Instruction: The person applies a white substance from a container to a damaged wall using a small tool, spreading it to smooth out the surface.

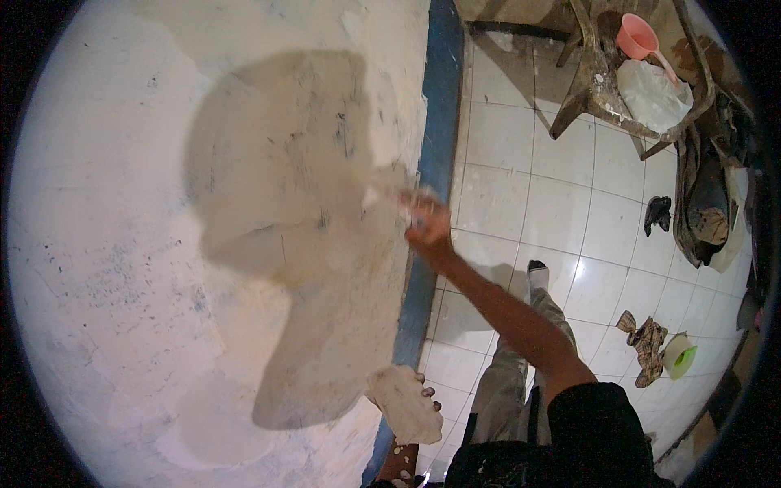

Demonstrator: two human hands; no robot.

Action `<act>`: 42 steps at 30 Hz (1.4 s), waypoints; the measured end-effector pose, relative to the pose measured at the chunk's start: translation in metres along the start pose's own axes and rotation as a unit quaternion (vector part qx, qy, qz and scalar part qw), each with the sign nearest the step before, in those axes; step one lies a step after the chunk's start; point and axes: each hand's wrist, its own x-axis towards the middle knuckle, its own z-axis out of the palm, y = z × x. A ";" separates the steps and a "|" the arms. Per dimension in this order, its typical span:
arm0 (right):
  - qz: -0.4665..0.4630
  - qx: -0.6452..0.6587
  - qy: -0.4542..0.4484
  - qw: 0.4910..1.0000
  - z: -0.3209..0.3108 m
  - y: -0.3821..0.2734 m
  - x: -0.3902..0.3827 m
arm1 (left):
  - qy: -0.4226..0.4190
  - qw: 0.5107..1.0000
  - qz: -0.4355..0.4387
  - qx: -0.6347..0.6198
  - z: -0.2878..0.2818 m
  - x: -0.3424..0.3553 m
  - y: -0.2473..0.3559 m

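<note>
My right hand is closed round the handle of a putty knife, blurred by motion. Its pale blade points at the patchy white wall; whether it touches the wall, I cannot tell. Lower down, my left hand grips a flat, irregular pale slab smeared with whitish paste. Fingertips curl over the slab's right edge, and the rest of that hand is behind it. Dark scuffs and smoothed paste patches mark the wall, and the shadow of my head and arm falls across it.
A blue band runs along the wall's edge by the white tiled floor. A stained plastic chair holds a pink dipper and a white plastic bag. Rumpled cloth and a green-and-white container lie to the right.
</note>
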 end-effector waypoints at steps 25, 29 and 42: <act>0.030 0.048 0.065 0.996 0.052 -0.022 0.093 | 0.066 0.997 0.031 -0.005 -0.015 -0.003 -0.003; -0.074 -0.043 0.092 0.992 0.079 -0.039 -0.004 | 0.056 0.998 0.027 -0.006 -0.008 -0.001 -0.004; -0.050 -0.115 0.150 0.981 0.038 0.006 0.091 | 0.033 0.999 0.028 -0.019 0.001 0.000 -0.009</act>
